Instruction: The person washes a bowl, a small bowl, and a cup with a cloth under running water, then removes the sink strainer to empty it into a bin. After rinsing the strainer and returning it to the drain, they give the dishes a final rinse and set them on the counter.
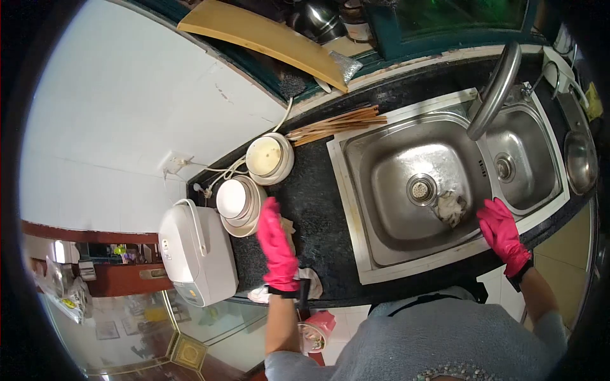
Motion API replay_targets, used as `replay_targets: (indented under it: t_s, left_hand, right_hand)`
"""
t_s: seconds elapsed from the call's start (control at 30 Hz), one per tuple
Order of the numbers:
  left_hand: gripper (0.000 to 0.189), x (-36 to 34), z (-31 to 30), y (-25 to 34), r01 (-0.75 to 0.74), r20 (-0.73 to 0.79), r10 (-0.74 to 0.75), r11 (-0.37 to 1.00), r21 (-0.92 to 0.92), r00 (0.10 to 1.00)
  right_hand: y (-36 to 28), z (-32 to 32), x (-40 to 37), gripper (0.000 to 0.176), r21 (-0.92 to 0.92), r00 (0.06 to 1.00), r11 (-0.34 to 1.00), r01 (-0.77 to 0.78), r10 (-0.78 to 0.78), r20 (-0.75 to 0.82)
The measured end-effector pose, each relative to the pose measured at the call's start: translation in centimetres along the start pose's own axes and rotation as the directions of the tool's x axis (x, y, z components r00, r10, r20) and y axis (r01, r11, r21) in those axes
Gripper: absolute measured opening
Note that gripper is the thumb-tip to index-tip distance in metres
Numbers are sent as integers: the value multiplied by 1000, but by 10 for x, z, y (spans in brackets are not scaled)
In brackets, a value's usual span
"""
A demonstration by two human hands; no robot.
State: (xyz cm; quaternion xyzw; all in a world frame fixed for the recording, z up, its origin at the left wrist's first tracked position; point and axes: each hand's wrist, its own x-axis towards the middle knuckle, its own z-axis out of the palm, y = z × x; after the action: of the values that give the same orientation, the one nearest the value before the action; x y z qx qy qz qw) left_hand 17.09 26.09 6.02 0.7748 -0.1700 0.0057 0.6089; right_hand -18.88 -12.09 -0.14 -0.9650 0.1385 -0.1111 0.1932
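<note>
Left hand (277, 247): beside stacked bowls (233, 198); grip cannot be determined. Right hand (500, 232): loosely open at the sink's (351, 219) near rim. Bowls stacked, chopsticks (337, 125) laid on counter (318, 203); crumpled cloth (450, 209) lies in the large basin, beside the drain (420, 190).

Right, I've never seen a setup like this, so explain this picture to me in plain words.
There is no machine here. One camera, worn on a person's head, looks down at their own two hands in pink gloves. The left hand is over the dark counter, beside stacked bowls. The right hand is at the near edge of the steel sink. I see nothing held in either. Also on the counter are chopsticks and a white appliance, probably a rice cooker. A crumpled cloth or rag lies in the larger basin, near its drain.
</note>
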Motion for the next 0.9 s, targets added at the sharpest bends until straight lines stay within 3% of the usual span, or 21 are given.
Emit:
replay_targets:
  t_s: [0.07,0.1,0.13,0.2,0.23,0.27,0.3,0.33,0.4,0.43,0.5,0.53,0.6,0.67,0.7,0.73,0.77,0.83,0.9]
  left_hand:
    - [44,-2,15,1,-209,155,150,832,513,976]
    - [44,-6,22,-22,-212,169,141,806,552,975]
    - [45,-10,41,-1,-74,144,-10,824,562,989]
    - [47,-4,72,-77,-282,157,241,683,673,958]
    - [48,-9,102,-78,53,73,-51,998,-24,996]
    - [50,-19,134,-76,374,219,-314,618,-692,924]
    - [52,-35,157,-54,254,301,-110,829,-497,947]
    - [53,-49,177,-27,57,422,74,955,-290,904]
    - [55,-65,208,-11,268,555,-13,885,-380,832]
    - [55,-63,211,9,264,555,-7,884,-385,832]
    - [55,-60,206,40,-137,601,163,987,-90,782]
    - [55,-56,199,35,-132,610,160,987,-90,776]
    - [53,-33,171,7,187,461,-17,927,-325,887]
    - [51,0,142,-20,419,359,-245,711,-565,901]
    - [50,18,121,-26,100,281,-78,993,-66,957]
    - [49,31,110,-35,-258,303,122,849,462,945]
    - [49,35,114,-52,-261,309,124,850,457,943]
    - [47,46,124,-82,-425,295,324,477,770,899]
    - [48,42,160,-96,-521,406,328,585,622,853]
  right_hand:
    - [0,-1,1,21,6,1000,1000,5,-5,-5]
    - [0,-1,1,21,2,1000,1000,9,-9,-9]
    - [0,0,0,21,-1,1000,1000,12,-12,-13]
    - [1,2,0,21,5,1000,1000,-5,5,-12]
    - [1,2,0,21,17,1000,1000,-21,21,-9]
    - [1,1,-1,21,17,1000,1000,-24,24,-7]
    - [0,1,-1,21,-1,1000,1000,-17,17,0]
    - [0,1,0,21,-21,1000,1000,-9,9,2]
    - [-1,2,-1,21,-7,1000,1000,-19,19,-8]
    - [1,1,-1,22,7,999,1000,-30,30,-10]
    - [-2,-2,2,22,5,1000,1000,-21,21,-13]
    - [-2,-3,1,21,9,1000,1000,-8,9,-13]
    - [0,0,-1,22,10,999,1000,-11,11,-49]
    - [1,0,0,22,-8,1000,1000,9,-9,-26]
    - [2,-1,0,22,2,999,1000,19,-19,-41]
    - [2,-2,0,22,-2,999,1000,9,-9,-44]
    - [2,-2,0,22,-12,999,1000,17,-17,-28]
    - [1,-4,2,22,-26,1000,999,19,-20,-11]
    - [3,-2,1,22,-12,1000,1000,14,-14,-13]
